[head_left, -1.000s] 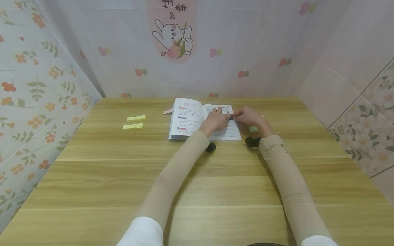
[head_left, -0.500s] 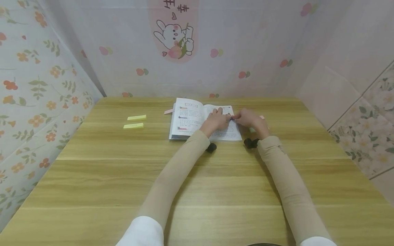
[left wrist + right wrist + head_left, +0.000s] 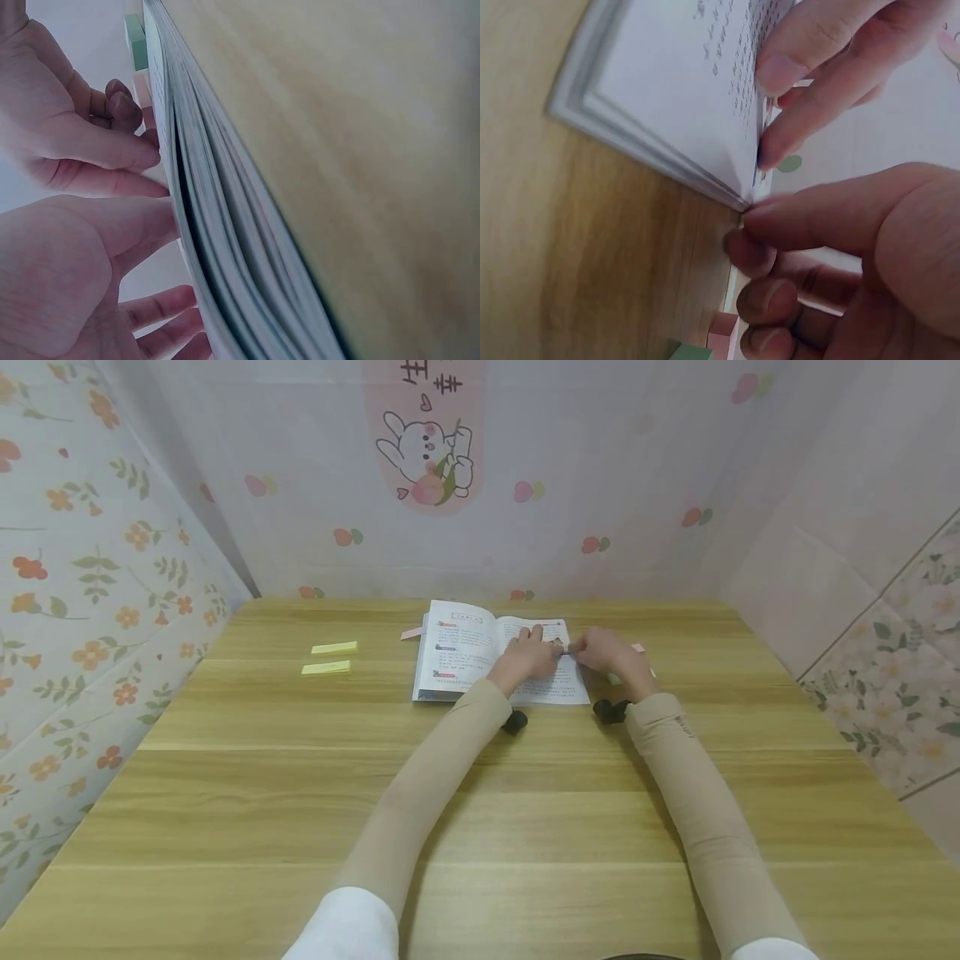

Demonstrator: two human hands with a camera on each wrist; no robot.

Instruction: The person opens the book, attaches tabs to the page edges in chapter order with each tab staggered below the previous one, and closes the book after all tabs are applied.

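An open book (image 3: 457, 652) with printed pages lies near the table's back edge. My left hand (image 3: 528, 657) rests on its right page, fingers spread and fairly straight; in the right wrist view, fingertips (image 3: 780, 73) press the paper near its edge. My right hand (image 3: 606, 653) is at that page's outer edge, thumb and index finger pinching a thin bluish strip (image 3: 566, 652) there. Its other fingers (image 3: 769, 300) curl in below. Most of the strip is hidden by the fingers. A pink tab (image 3: 411, 632) sticks out at the book's left side.
Two yellow sticky-note pads (image 3: 326, 667) lie left of the book. A pink block (image 3: 721, 335) and a green block (image 3: 690, 352) lie beyond my right hand, partly covered by it. Black wrist-worn devices (image 3: 609, 711) hang under both wrists. Patterned cloth hangs behind the wooden table (image 3: 570, 827).
My right hand has shifted slightly left and down along the page edge, uncovering some of the pink block. The left hand stays on the page. The head view has tilted a little.
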